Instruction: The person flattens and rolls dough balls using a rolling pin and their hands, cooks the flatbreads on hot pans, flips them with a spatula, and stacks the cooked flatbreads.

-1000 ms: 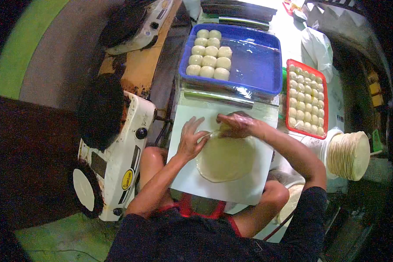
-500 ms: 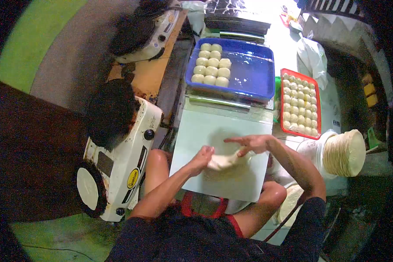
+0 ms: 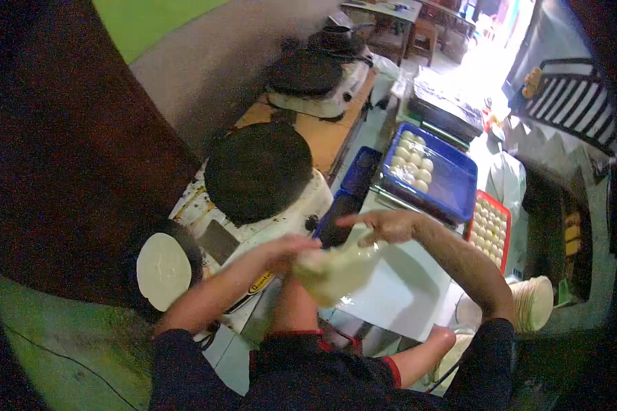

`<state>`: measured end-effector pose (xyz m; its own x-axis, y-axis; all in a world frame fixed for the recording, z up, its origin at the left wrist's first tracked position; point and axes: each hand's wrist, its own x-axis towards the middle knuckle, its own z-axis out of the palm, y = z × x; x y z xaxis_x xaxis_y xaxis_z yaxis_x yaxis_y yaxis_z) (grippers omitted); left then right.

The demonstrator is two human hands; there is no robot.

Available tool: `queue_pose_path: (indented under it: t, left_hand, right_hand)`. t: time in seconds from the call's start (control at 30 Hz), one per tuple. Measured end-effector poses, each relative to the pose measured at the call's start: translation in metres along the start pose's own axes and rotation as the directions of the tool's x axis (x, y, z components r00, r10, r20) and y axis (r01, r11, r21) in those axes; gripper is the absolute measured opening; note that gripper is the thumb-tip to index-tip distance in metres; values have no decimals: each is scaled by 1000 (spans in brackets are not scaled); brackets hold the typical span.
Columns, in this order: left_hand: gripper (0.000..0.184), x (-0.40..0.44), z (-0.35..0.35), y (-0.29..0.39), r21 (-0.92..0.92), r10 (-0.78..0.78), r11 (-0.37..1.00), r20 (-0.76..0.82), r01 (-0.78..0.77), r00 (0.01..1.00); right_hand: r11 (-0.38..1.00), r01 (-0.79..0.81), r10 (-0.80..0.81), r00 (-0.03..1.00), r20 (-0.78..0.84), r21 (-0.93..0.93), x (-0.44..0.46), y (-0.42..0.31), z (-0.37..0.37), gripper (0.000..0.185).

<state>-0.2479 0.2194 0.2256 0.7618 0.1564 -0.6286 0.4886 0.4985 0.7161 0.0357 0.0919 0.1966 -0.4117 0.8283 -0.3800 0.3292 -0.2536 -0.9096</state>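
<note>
A thin, stretched sheet of dough (image 3: 337, 274) hangs between my two hands, blurred by motion. My left hand (image 3: 288, 253) is closed on its left edge, close to the white stove. My right hand (image 3: 391, 226) grips the upper right edge between thumb and fingers, with the index finger pointing out to the left. Below and to the right of the dough lies the white board (image 3: 408, 291). A round dark griddle (image 3: 259, 171) sits on the stove (image 3: 308, 205), forward of my left hand. Left of that arm, a pale flatbread (image 3: 163, 270) rests on a dark round pan.
A blue tray (image 3: 467, 186) of dough balls stands beyond the board, with a red tray (image 3: 506, 240) of smaller balls on its right. Stacked flatbreads (image 3: 533, 305) are at the right. A second griddle (image 3: 305, 72) sits farther back. A cable (image 3: 68, 363) crosses the floor.
The dough has come up off the board and moved left toward the stove, spread wider between both hands. My view has turned left, bringing the griddles into fuller sight.
</note>
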Motion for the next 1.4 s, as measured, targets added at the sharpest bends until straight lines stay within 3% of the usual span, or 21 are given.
queue_pose_path:
  t: [0.07,0.17,0.27,0.37,0.4,0.43,0.47,0.5,0.57,0.63,0.7,0.77,0.83,0.97,1.03,1.1,1.17,1.23,1.27,1.37,1.4]
  left_hand:
    - [26,46,-99,24,27,181,983,79,-184,980]
    - [30,2,-153,125,517,518,758,-107,-398,849]
    - [35,-18,-183,168,757,711,523,-134,-392,690]
    - [36,19,-231,137,922,845,182,31,-341,533]
    - [37,20,-224,119,914,731,326,-82,-240,677]
    - [43,50,-253,91,948,646,217,39,-233,763]
    - [51,45,-241,59,997,713,-27,68,-69,698]
    - [56,62,-257,29,982,628,-154,180,-106,757]
    - [54,30,-222,20,974,528,-173,219,-148,820]
    - [54,32,-225,27,980,648,-144,198,-136,736]
    - [55,53,-226,36,989,760,-123,145,-78,633]
    - [56,113,-244,42,961,781,-242,110,134,615]
    - [52,145,-245,40,970,580,86,-235,228,780]
    - [58,113,-223,39,961,811,-114,-57,253,582]
    - [59,88,-199,27,968,680,-156,-39,197,732]
    - [58,80,-183,17,981,557,-162,-1,109,830]
    - [51,64,-168,31,997,318,-59,-35,57,947]
    - [45,43,-164,46,999,254,15,-50,48,966]
    - [39,36,-166,49,998,425,61,-45,21,904]
    - [39,74,-210,35,983,744,-158,54,97,665]
    - [40,77,-206,39,958,788,-231,83,167,610]
  right_hand:
    - [990,-7,-7,995,-103,-139,40,-67,-32,80]
    - [991,104,-122,965,-231,-87,96,-131,-78,76]
    - [951,274,-304,916,-263,-145,136,-177,-98,63]
    - [872,88,-247,928,-278,-482,185,-152,-114,50]
    - [698,-110,-253,886,-388,-708,189,-145,-100,42]
    - [610,-84,-235,931,-280,-788,215,-98,-106,45]
    - [691,-53,-158,962,-223,-720,243,-44,-106,46]
    - [461,30,-298,947,-123,-887,245,-7,-91,44]
    - [340,158,-424,906,-1,-927,237,28,-70,52]
    - [633,64,-271,952,-143,-771,206,-25,-46,51]
    - [785,90,-341,889,-305,-613,217,-43,-36,49]
    - [696,128,-417,873,-252,-706,250,-30,-27,54]
    - [549,93,-383,911,-151,-830,267,-19,-12,58]
    - [756,138,-246,966,-83,-640,195,-60,7,56]
    - [752,-13,-184,956,-230,-659,184,-49,7,55]
    - [680,144,-468,840,-274,-719,190,-52,-1,52]
    - [368,39,-838,446,-313,-929,230,-6,-3,51]
    - [494,106,-540,815,-209,-863,215,-23,-5,51]
    - [557,115,-348,932,-105,-822,208,-34,-7,51]
    - [610,-7,-358,890,-283,-792,202,-54,-2,52]
    - [591,44,-525,780,-342,-805,204,-51,0,50]
